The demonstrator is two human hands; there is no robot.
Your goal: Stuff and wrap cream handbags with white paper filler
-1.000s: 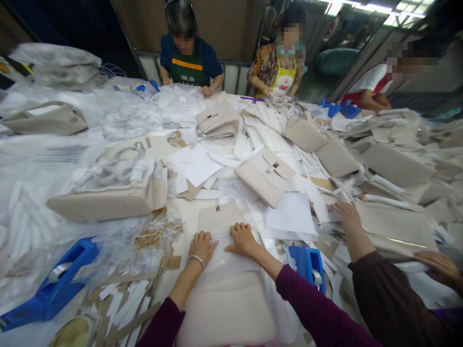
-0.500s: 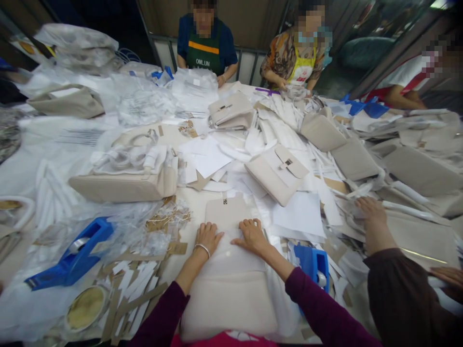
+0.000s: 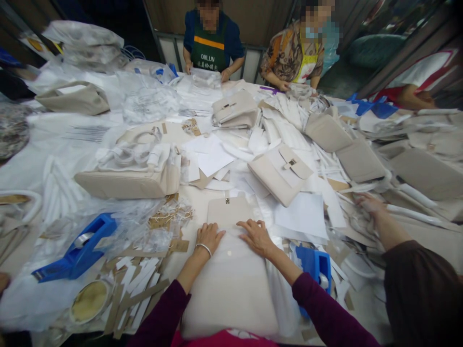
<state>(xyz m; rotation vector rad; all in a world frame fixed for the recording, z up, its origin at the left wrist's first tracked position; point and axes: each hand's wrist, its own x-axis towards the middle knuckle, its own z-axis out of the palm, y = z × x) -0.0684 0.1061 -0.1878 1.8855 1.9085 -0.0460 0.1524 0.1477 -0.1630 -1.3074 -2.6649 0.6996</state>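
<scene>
Both the left hand [image 3: 209,237] and the right hand [image 3: 257,236] lie flat with fingers spread, pressing on the cream bag [image 3: 228,284] that rests on the worktop [image 3: 25,164] directly beneath them. A blue tape dispenser [image 3: 315,268] sits just right of the right hand, and cardboard strips [image 3: 135,284] lie left of the left hand.

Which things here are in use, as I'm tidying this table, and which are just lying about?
In use: left hand and right hand, both flat on the cream bag.
Lying about: blue tape dispenser, handled bag, clasp bag.
</scene>
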